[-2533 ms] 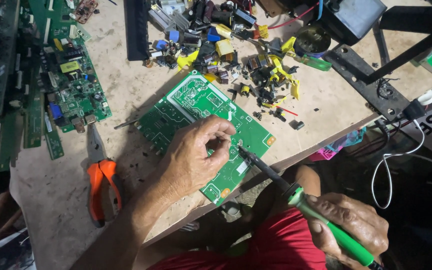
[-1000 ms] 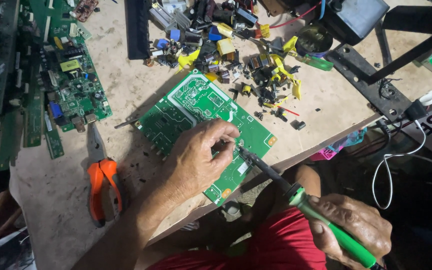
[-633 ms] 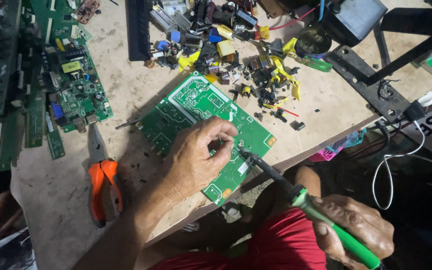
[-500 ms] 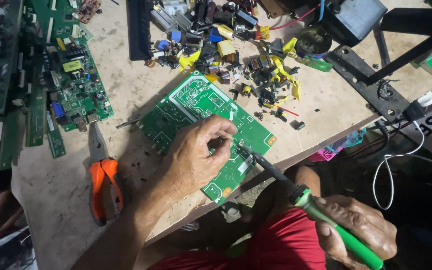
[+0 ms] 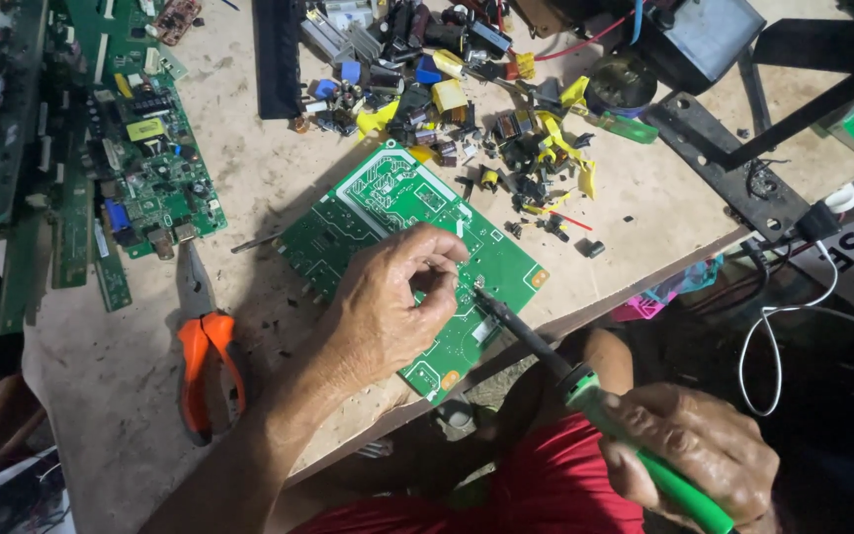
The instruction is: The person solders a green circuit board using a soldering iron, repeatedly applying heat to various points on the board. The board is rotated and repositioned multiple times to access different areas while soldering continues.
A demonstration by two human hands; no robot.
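My left hand (image 5: 392,307) still presses the board (image 5: 387,203); my right hand (image 5: 689,460), gripping the iron (image 5: 585,381), has inched its tip closer.

A circuit board (image 5: 387,213) lies mid-counter (image 5: 279,163). Pliers (image 5: 205,351) lie to its left, a heap of loose parts (image 5: 467,94) behind it, and more boards (image 5: 140,163) at far left.

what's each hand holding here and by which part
Right hand grips the soldering iron by its green handle. Left hand rests on the green circuit board; any pinch is unclear.
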